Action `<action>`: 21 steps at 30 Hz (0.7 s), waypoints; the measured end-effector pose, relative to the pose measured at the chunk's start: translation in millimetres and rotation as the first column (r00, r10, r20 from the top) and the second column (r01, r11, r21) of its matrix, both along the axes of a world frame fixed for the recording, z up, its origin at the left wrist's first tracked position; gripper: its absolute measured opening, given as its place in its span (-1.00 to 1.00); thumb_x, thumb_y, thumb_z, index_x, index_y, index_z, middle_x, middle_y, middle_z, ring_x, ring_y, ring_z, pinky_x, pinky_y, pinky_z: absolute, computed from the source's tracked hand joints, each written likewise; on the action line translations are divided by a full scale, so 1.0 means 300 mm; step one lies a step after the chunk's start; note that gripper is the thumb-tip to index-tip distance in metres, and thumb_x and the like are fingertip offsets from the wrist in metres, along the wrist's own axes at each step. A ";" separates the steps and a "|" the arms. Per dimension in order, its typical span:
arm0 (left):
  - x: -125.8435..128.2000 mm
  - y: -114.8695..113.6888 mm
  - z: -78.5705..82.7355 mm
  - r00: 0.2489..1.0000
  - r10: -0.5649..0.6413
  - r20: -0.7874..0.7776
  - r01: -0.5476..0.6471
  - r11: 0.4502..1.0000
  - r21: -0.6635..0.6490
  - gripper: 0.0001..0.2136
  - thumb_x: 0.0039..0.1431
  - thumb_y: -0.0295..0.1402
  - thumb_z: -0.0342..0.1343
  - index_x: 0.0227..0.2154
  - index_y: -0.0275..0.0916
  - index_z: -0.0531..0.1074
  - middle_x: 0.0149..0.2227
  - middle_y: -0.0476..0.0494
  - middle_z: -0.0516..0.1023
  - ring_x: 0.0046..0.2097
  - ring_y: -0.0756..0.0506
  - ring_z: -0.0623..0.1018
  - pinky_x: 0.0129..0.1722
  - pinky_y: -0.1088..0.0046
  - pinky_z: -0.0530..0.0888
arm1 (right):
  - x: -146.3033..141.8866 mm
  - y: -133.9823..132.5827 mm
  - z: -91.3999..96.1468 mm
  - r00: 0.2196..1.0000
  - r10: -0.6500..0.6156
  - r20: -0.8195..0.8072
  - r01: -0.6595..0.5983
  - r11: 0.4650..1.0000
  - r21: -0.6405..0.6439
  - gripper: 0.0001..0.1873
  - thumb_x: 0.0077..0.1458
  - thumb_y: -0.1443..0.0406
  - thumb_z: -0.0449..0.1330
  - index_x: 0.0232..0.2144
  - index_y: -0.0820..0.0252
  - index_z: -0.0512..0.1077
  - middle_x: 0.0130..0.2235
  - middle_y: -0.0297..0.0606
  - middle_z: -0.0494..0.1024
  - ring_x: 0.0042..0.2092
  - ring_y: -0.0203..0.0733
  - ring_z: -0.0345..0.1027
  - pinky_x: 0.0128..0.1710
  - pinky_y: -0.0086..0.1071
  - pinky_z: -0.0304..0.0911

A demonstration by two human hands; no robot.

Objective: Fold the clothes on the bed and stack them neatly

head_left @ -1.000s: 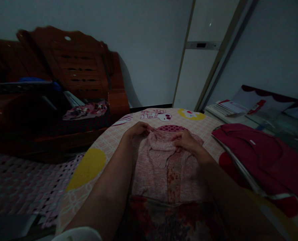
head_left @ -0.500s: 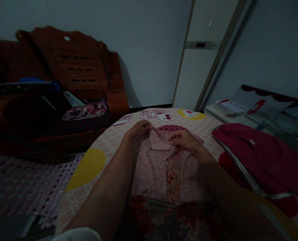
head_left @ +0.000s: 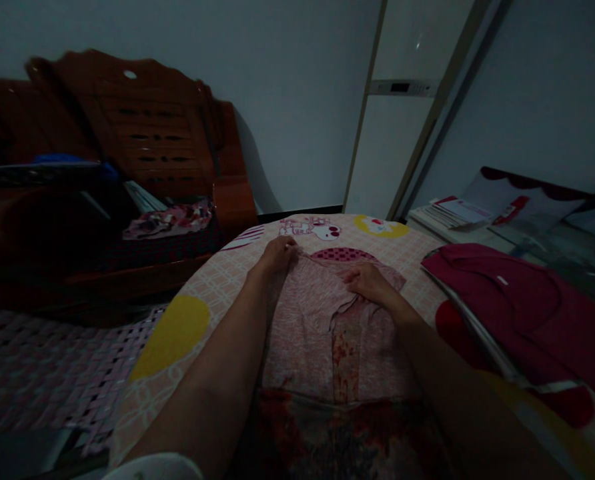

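Observation:
A heathered pink garment (head_left: 300, 343) lies over the patterned cloth on the table, with a floral strip (head_left: 345, 360) down its middle and dark red floral fabric (head_left: 337, 433) at its near end. My left hand (head_left: 279, 253) is closed, pinching the garment's far left corner. On the right part of its far end, the curled fingers of my right hand (head_left: 370, 283) grip the fabric near a fold. Exactly how much cloth is between those fingers is hidden.
A folded magenta garment (head_left: 517, 300) lies to the right on the tablecloth (head_left: 237, 273). Beyond it, papers (head_left: 452, 212) rest on a side table. At left stand a carved wooden bench (head_left: 152, 133) and a woven pink seat (head_left: 42, 373). A tall white cabinet-like unit (head_left: 392, 153) stands behind.
My left hand has shifted slightly left and away from me with the corner. My right hand moved slightly right. The folded-over pink fabric between them now lies flatter.

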State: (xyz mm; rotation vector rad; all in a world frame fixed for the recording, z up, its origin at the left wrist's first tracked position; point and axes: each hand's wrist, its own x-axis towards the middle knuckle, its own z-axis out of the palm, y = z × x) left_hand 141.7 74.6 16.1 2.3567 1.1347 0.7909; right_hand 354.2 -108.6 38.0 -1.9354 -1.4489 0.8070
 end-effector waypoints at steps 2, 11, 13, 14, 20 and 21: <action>-0.010 -0.002 0.008 1.000 0.002 -0.009 -0.003 0.998 -0.060 -0.80 0.21 -0.30 0.04 -0.25 -0.24 0.52 -0.29 -0.19 0.60 -0.22 -0.14 0.56 -0.14 0.33 0.43 | 0.002 0.000 0.001 1.000 -0.001 -0.003 0.001 1.000 -0.027 -0.80 -0.10 0.54 0.17 -0.36 0.31 0.49 -0.52 -0.35 0.50 -0.64 -0.36 0.29 -0.68 -0.51 0.15; 0.001 0.004 -0.005 0.996 -0.002 -0.090 -0.005 0.997 -0.077 -0.80 0.05 -0.42 0.17 -0.23 -0.24 0.53 -0.32 -0.14 0.61 -0.25 -0.12 0.56 -0.20 0.39 0.40 | 0.023 0.008 -0.020 0.999 0.018 -0.033 -0.018 1.000 0.006 -0.83 -0.10 0.48 0.20 -0.38 0.26 0.50 -0.53 -0.37 0.51 -0.63 -0.34 0.30 -0.65 -0.49 0.16; 0.002 0.003 -0.005 0.998 0.033 -0.053 -0.037 0.997 -0.063 -0.83 0.06 -0.43 0.16 -0.25 -0.26 0.53 -0.35 -0.16 0.60 -0.26 -0.14 0.55 -0.19 0.35 0.40 | 0.028 0.014 -0.023 1.000 0.001 0.005 -0.002 0.995 0.101 -0.84 -0.08 0.46 0.19 -0.39 0.24 0.52 -0.54 -0.36 0.51 -0.59 -0.31 0.33 -0.59 -0.47 0.20; 0.001 0.001 -0.004 0.998 0.047 -0.043 -0.049 0.997 -0.059 -0.84 0.06 -0.44 0.15 -0.26 -0.26 0.53 -0.35 -0.17 0.60 -0.27 -0.14 0.55 -0.19 0.34 0.40 | 0.030 0.018 -0.025 0.999 -0.013 0.041 0.006 0.987 0.160 -0.84 -0.07 0.45 0.19 -0.39 0.23 0.53 -0.52 -0.34 0.52 -0.55 -0.28 0.36 -0.54 -0.46 0.23; 0.003 -0.006 -0.004 0.987 0.073 -0.143 -0.076 0.997 -0.019 -0.87 0.06 -0.45 0.16 -0.29 -0.25 0.53 -0.31 -0.19 0.61 -0.21 -0.17 0.56 -0.17 0.33 0.39 | 0.032 0.024 -0.049 0.930 -0.007 0.366 -0.075 0.975 0.209 -0.82 -0.04 0.45 0.18 -0.41 0.19 0.57 -0.31 -0.20 0.63 -0.20 -0.15 0.46 -0.18 -0.40 0.29; 0.004 -0.007 -0.006 0.987 0.079 -0.141 -0.082 0.997 -0.015 -0.87 0.08 -0.44 0.15 -0.29 -0.26 0.53 -0.31 -0.21 0.61 -0.21 -0.18 0.56 -0.18 0.33 0.39 | 0.031 0.023 -0.053 0.918 -0.004 0.397 -0.078 0.979 0.190 -0.81 -0.04 0.46 0.18 -0.41 0.19 0.57 -0.30 -0.19 0.63 -0.19 -0.14 0.46 -0.16 -0.40 0.28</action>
